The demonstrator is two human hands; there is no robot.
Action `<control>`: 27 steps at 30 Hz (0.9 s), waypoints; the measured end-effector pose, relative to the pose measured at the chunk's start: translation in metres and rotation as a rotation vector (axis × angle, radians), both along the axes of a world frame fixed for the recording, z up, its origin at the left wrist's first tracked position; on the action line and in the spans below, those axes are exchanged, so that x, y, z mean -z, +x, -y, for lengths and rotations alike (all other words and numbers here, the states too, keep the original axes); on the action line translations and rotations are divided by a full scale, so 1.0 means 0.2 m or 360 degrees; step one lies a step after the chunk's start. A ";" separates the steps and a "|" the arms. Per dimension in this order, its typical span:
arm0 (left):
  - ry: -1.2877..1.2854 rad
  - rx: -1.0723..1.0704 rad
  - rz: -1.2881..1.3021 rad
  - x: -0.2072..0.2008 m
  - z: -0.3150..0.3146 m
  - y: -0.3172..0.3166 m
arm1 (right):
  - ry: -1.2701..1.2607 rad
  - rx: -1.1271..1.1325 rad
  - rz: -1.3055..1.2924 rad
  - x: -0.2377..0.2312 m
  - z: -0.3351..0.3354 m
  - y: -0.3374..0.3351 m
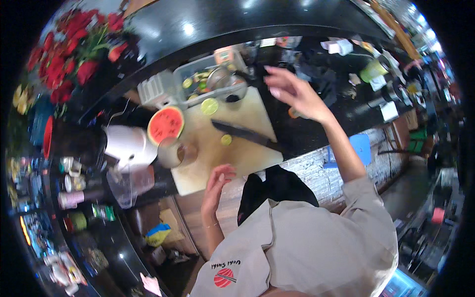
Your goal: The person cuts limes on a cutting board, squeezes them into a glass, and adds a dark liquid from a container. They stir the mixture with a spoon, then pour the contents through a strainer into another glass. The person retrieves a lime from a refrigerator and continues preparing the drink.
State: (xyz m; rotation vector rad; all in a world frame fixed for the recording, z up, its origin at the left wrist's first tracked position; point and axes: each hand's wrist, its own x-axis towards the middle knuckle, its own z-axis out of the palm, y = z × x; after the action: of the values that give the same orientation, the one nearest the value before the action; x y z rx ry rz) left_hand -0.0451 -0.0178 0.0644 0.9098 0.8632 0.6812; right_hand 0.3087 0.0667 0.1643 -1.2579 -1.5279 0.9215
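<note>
My right hand [296,96] reaches over the black counter, right of the cutting board [247,161], fingers stretched out and nothing in them. A small orange-brown item [294,113] shows partly beneath its wrist. Over the board's front edge, my left hand [216,187] is held loosely, its fingers bent and nothing visible in them. A dark knife [242,132] lies across the board, with a small lime piece [226,139] by its blade. Farther back sits a lime slice [209,106]. At the board's left are a cut watermelon [166,124] and a clear glass [170,152].
Behind the board stands a clear tub [184,74] of fruit pieces with a round metal strainer-like utensil [219,78] on it. A white appliance [129,145] stands left, red flowers [74,47] far left. Papers [339,47] and a yellow-green container [373,71] lie far right.
</note>
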 end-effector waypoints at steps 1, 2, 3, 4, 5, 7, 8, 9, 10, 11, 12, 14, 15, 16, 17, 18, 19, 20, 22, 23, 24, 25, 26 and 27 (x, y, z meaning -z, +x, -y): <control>0.0047 0.0224 0.0069 -0.03 -0.02 0.04 | -0.0184 0.0011 -0.0083 -0.02 0.13 0.06; 0.0092 0.0401 0.0109 -0.05 -0.05 0.09 | -0.0295 -0.0052 -0.0236 -0.04 0.27 0.13; 0.0140 0.0582 0.0133 -0.07 -0.07 0.14 | -0.0360 0.0014 -0.0231 -0.04 0.39 0.18; 0.0185 0.0767 0.0158 -0.08 -0.10 0.20 | -0.0422 0.0115 -0.0168 -0.04 0.51 0.25; 0.0195 0.0886 0.0193 -0.10 -0.11 0.26 | -0.0437 0.0235 -0.0094 -0.03 0.63 0.31; 0.0236 0.1137 0.0276 -0.11 -0.14 0.40 | -0.0553 0.0525 0.0041 -0.01 0.88 0.42; 0.0212 0.1244 0.0288 -0.11 -0.15 0.48 | -0.0636 0.0680 0.0091 0.00 1.01 0.47; 0.0202 0.1349 0.0305 -0.11 -0.15 0.57 | -0.0612 0.0755 0.0176 0.01 1.15 0.52; 0.0183 0.1457 0.0326 -0.11 -0.15 0.65 | -0.0641 0.0828 0.0242 0.02 1.28 0.57; 0.0162 0.1532 0.0324 -0.12 -0.13 0.74 | -0.0681 0.0906 0.0312 0.02 1.43 0.60; 0.0133 0.1619 0.0319 -0.13 -0.10 0.82 | -0.0724 0.0991 0.0375 0.03 1.56 0.63; 0.0108 0.1813 0.0284 -0.14 -0.05 1.01 | -0.0849 0.1144 0.0319 0.06 1.84 0.66; 0.0116 0.1924 0.0274 -0.16 0.00 1.10 | -0.0944 0.1159 0.0301 0.07 1.98 0.68; 0.0162 0.2001 0.0307 -0.16 0.06 1.23 | -0.0939 0.1127 0.0493 0.09 2.13 0.72; 0.0127 0.2121 0.0373 -0.15 0.14 1.36 | -0.0986 0.1237 0.0351 0.09 2.28 0.71; 0.0181 0.2254 0.0383 -0.15 0.23 1.50 | -0.1045 0.1364 0.0376 0.10 2.42 0.71; 0.0205 0.2370 0.0392 -0.15 0.35 1.64 | -0.1093 0.1453 0.0518 0.11 2.58 0.72; 0.0190 0.2474 0.0395 -0.14 0.48 1.78 | -0.1052 0.1626 0.0504 0.12 2.74 0.71; 0.0242 0.2744 0.0431 -0.15 0.76 2.05 | -0.1114 0.1929 0.0451 0.12 3.09 0.68; 0.0270 0.2855 0.0485 -0.14 0.93 2.20 | -0.1246 0.2053 0.0639 0.14 3.23 0.69; 0.0302 0.2967 0.0511 -0.15 1.09 2.31 | -0.1357 0.2200 0.0586 0.16 3.40 0.66; 0.0328 0.3079 0.0543 -0.17 1.24 2.44 | -0.1444 0.2335 0.0552 0.18 3.52 0.63; 0.0344 0.3209 0.0563 -0.18 1.42 2.57 | -0.1507 0.2474 0.0505 0.20 3.64 0.58; 0.0349 0.3338 0.0584 -0.20 1.60 2.69 | -0.1534 0.2569 0.0394 0.22 3.73 0.54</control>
State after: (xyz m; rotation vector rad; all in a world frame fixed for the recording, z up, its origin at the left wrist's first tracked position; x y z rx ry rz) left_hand 0.4931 -0.3371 0.1052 1.2741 -0.7048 -0.9112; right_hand 0.4173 -0.6799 0.1202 -2.6060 0.2644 0.2769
